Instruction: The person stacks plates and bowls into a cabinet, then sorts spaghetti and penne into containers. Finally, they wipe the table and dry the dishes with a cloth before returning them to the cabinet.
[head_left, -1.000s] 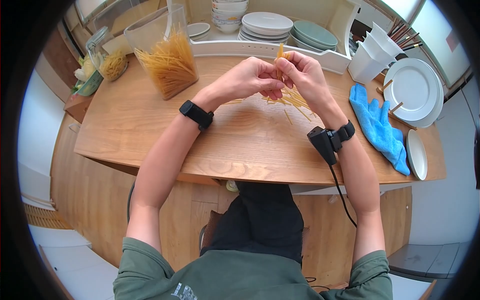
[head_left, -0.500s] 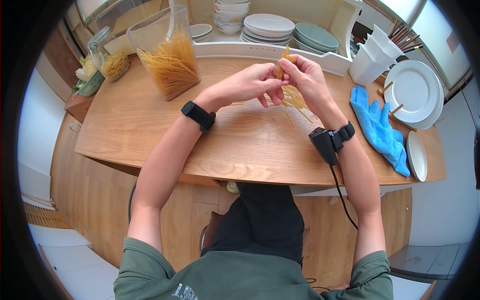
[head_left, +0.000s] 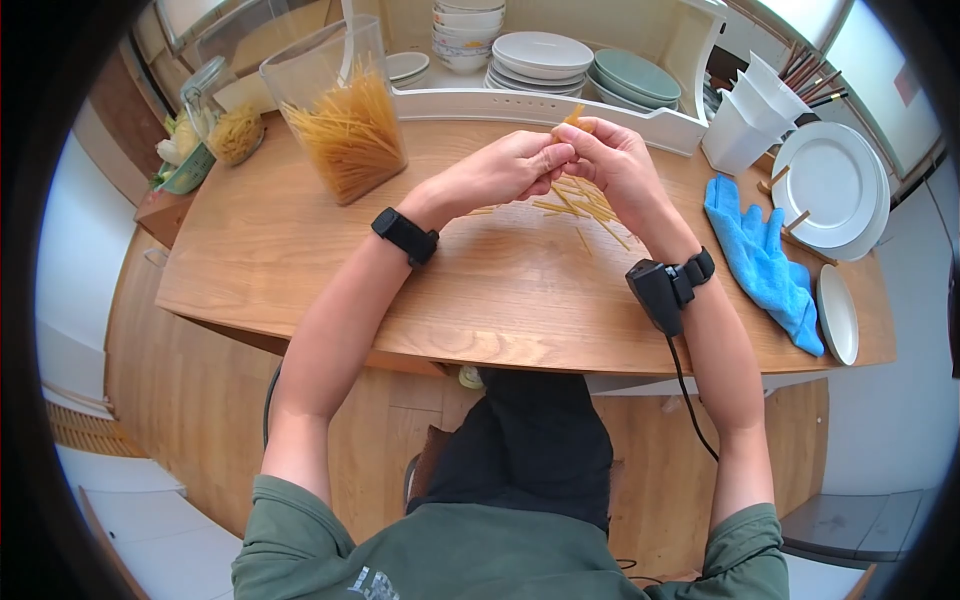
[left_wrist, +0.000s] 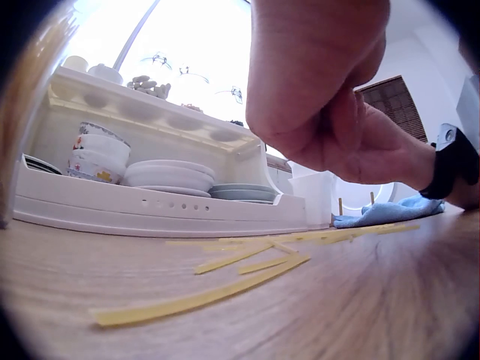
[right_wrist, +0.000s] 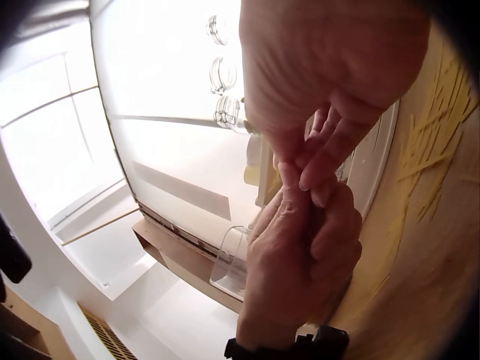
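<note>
Both hands meet above the back middle of the table. My right hand [head_left: 615,165] pinches a small bundle of dry pasta strips [head_left: 575,114], whose yellow tips stick up past the thumb. My left hand [head_left: 510,168] has thumb and fingers curled in at the bundle's lower end, against the right fingers; the pasta between them is hidden. In the right wrist view the left hand [right_wrist: 300,255] points its thumb up into the right fingertips. Below lie loose broken pasta strips [head_left: 600,215], spread flat on the wood, also seen in the left wrist view as pale pasta strips [left_wrist: 202,296].
A clear container of long pasta [head_left: 350,140] stands at the back left, beside a glass jar [head_left: 232,130]. A white shelf [head_left: 470,103] with bowls and plates runs along the back. On the right lie a blue glove [head_left: 755,255], a small dish [head_left: 838,313] and racked white plates [head_left: 825,185].
My left hand has closed in on the right: its fingers were spread lower and now curl up against the right fingertips. The bundle's tips sit slightly lower and tilt right.
</note>
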